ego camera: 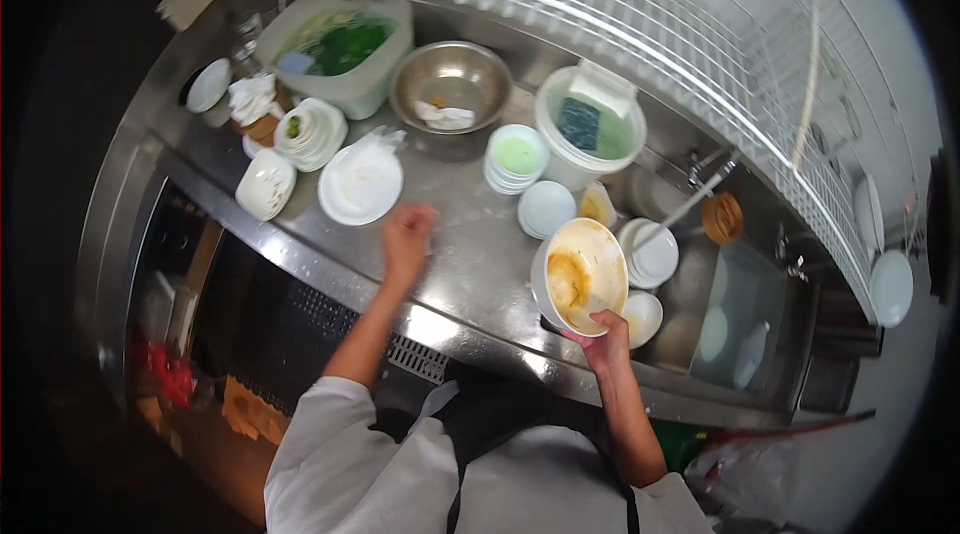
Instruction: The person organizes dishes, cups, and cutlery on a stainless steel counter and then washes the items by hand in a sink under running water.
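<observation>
My right hand (606, 341) grips the rim of a white bowl (592, 271) stained inside with orange-brown residue and tilted towards me. My left hand (409, 234) is blurred above the steel counter, with its fingers curled; whether it holds something does not show. Beyond it lie stacked white plates (360, 185) with a crumpled plastic bag at their edge. Stacked small bowls (516, 159), the top one with pale green liquid, and more stacked pale dishes (547, 209) stand left of the held bowl. Behind its right side are stacked white dishes (654, 254), with a small soiled bowl (643, 318) below them.
At the back stand a tub of green water (337, 46), a steel basin (451, 84) with scraps and a round bucket (592, 129) with a dark scouring pad. A water-filled sink (739, 324) is at right, a white wire rack (600, 9) overhead. Square dishes (266, 184) sit at left.
</observation>
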{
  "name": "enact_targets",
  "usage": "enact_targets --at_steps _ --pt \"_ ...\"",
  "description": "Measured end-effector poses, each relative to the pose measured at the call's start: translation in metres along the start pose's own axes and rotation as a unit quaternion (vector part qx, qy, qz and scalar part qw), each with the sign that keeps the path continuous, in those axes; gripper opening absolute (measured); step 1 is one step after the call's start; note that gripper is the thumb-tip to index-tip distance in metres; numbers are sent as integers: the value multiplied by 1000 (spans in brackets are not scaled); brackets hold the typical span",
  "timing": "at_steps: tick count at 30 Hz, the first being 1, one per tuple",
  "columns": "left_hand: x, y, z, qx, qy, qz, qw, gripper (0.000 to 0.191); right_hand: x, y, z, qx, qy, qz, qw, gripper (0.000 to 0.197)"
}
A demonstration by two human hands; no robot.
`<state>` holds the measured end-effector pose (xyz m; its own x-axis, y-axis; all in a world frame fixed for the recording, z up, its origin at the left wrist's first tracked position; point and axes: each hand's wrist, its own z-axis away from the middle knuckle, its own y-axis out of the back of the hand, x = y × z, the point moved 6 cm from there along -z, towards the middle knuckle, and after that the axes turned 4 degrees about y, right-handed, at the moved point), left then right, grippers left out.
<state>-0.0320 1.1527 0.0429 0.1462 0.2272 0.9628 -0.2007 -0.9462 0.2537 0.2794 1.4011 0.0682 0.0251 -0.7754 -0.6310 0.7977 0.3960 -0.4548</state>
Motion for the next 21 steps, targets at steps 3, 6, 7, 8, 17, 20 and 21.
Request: enact_targets --at_steps 3,6,7,8,17,20,21 --pt "-29 53 -73 76 -63 -265 959 24 -14 66 13 43 15 -3 999 63" --pt "-76 59 -106 94 -71 -531 839 51 -29 144 -18 93 34 38 994 61" --pt "-67 45 -108 61 -34 -565 822 58 -40 162 -31 109 60 62 990 60" --pt "-55 38 -101 83 -104 -596 792 57 -53 158 -49 98 98 71 988 59" --pt "-69 33 -89 -8 -80 -551 831 45 -18 185 -170 106 28 -26 994 57" --pt "-83 60 -69 -4 -99 -452 887 29 -7 184 -147 66 -9 -71 995 56" --pt "-81 66 -65 6 -95 -460 883 29 -9 191 -145 62 -21 -100 993 54"
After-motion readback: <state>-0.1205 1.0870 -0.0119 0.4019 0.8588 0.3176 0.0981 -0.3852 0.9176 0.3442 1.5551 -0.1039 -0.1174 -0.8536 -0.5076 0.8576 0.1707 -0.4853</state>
